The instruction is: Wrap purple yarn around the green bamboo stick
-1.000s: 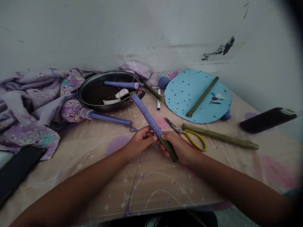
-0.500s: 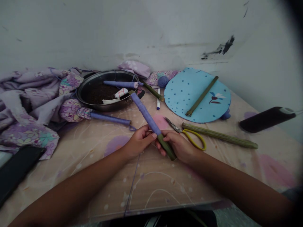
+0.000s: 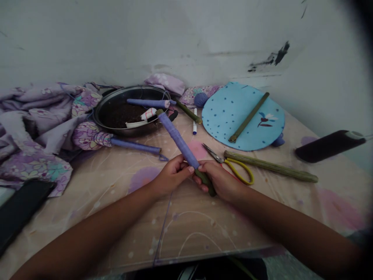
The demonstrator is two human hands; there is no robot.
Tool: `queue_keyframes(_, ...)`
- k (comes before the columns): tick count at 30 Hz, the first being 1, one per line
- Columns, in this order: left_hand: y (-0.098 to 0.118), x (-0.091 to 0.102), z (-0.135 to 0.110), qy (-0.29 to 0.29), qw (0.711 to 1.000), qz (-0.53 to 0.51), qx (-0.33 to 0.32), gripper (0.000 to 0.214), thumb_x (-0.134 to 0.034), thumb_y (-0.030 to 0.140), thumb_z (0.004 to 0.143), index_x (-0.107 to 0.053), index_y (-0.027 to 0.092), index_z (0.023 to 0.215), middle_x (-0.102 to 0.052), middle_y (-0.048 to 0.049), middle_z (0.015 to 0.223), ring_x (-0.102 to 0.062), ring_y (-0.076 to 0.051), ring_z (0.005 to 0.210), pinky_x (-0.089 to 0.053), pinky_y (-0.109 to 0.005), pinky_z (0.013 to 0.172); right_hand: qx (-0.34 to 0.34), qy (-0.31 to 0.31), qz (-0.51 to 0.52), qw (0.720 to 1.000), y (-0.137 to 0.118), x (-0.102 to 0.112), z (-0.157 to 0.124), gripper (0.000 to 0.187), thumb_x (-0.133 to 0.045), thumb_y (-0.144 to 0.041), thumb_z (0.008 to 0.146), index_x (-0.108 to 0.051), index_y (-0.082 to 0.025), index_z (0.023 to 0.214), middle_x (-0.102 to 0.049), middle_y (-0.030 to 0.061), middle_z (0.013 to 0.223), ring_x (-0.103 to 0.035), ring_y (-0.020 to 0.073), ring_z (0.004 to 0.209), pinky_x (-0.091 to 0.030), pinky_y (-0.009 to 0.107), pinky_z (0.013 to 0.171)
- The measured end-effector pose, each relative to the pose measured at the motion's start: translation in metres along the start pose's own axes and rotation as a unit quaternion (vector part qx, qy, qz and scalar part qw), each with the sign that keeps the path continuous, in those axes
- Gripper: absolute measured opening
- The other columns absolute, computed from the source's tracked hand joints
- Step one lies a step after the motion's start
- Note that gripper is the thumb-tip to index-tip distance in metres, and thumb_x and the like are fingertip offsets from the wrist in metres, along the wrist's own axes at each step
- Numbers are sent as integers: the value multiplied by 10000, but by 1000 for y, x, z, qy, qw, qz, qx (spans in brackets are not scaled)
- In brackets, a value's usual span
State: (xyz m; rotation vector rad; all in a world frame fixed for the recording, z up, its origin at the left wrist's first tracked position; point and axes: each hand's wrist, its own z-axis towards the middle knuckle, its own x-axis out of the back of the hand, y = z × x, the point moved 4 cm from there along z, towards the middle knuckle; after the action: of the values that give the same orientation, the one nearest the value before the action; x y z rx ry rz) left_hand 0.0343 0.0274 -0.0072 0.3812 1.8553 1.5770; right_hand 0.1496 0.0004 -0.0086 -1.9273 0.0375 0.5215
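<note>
Both hands grip a green bamboo stick (image 3: 177,140), its upper part wound in lilac wrapping and its lower end bare. My left hand (image 3: 171,175) closes around the wrapped part, and my right hand (image 3: 217,179) holds the stick where the wrapping ends. A loose end of the wrapping cannot be made out. Just right of my right hand lie yellow-handled scissors (image 3: 223,163), their blades pointing up and left.
A steel pan (image 3: 101,112) holds dark material, a wrapped stick and a thread spool. Nearby are another wrapped stick (image 3: 135,146), a marker (image 3: 194,122), a lilac yarn ball (image 3: 201,100), a blue disc (image 3: 221,124), a bamboo length (image 3: 271,166), floral cloth (image 3: 35,128) and dark objects (image 3: 329,146).
The stick has shifted slightly left and upward in my hands, and my grip has barely changed. The whole view has tilted a little.
</note>
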Motion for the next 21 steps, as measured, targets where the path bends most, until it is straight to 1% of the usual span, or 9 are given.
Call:
queue_keyframes(3, 2, -2, 0, -9, 1000, -4, -9, 242, -602, 325, 812, -485, 146, 924, -644, -2, 645, -637, -120, 555, -473, -214, 543, -12, -4, 11, 1000, -3, 0, 0, 143, -470, -252, 645, -571, -151, 657, -566, 9, 558, -487, 102, 401, -339, 218, 384)
queue_keyframes(5, 4, -2, 0, -1, 1000, -1, -11, 215, -588, 318, 822, -476, 149, 895, -616, 19, 596, -608, -103, 501, -436, -190, 487, -32, -9, 26, 999, -4, -1, 0, 145, -469, -210, 593, -581, -147, 662, -599, 20, 587, -522, 115, 427, -386, 228, 409)
queue_keyframes(8, 5, -1, -1, 12, 1000, -1, -4, 209, -590, 309, 815, -475, 149, 886, -576, 41, 555, -563, -83, 452, -356, -161, 413, -61, -17, 48, 997, -3, -3, 0, 202, -461, -144, 547, -590, -139, 703, -635, 31, 641, -565, 121, 471, -439, 236, 453)
queue_keyframes(10, 4, 1, -1, 32, 999, 5, 2, 215, -595, 304, 806, -488, 141, 897, -533, 58, 525, -509, -62, 420, -308, -149, 388, -69, -22, 53, 996, -2, -5, 0, 246, -471, -114, 546, -593, -131, 758, -658, 42, 684, -605, 129, 524, -479, 248, 515)
queue_keyframes(13, 3, 4, -2, 56, 998, 13, 13, 228, -599, 318, 795, -505, 137, 898, -451, 87, 480, -409, -37, 375, -272, -146, 375, -64, -40, 49, 996, 1, -8, 2, 282, -508, -94, 565, -580, -134, 835, -681, 51, 738, -650, 144, 616, -522, 285, 634)
queue_keyframes(16, 2, 4, -1, 51, 998, 23, 22, 240, -588, 354, 793, -505, 143, 870, -415, 95, 458, -362, -34, 356, -252, -153, 368, -46, -69, 22, 996, 3, -9, 4, 327, -522, -77, 585, -559, -146, 902, -693, 56, 804, -670, 156, 698, -533, 315, 708)
queue_keyframes(21, 0, 5, -1, 50, 998, 30, 19, 243, -588, 357, 786, -511, 147, 883, -419, 96, 461, -357, -40, 379, -275, -164, 397, -26, -109, -46, 993, 0, -9, 2, 423, -524, -37, 605, -512, -162, 1009, -690, 61, 900, -677, 171, 817, -525, 361, 816)
